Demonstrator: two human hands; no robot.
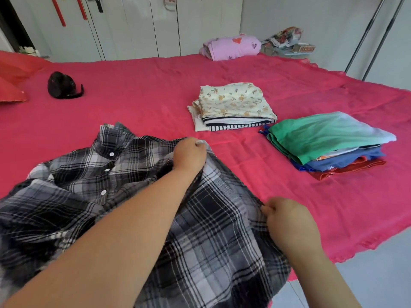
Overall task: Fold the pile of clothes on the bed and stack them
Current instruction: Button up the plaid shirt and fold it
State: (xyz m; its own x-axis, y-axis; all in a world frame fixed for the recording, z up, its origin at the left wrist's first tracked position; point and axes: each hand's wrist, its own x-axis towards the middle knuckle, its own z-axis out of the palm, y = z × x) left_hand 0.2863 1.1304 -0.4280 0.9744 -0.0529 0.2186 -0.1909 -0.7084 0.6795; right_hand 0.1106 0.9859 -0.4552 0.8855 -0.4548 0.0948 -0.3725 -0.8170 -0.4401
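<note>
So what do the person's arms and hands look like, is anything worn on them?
Both are bare. The left hand and right hand wear no gloves, and no ring, watch or bracelet shows. The left forearm and right forearm are uncovered to the picture's edge; no sleeve is in view.

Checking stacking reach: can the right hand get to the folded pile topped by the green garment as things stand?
Probably yes, once freed. Only bare red bedspread lies between the right hand and the green-topped folded pile, but that hand pinches the edge of the grey plaid button shirt, so it must let go first.
</note>
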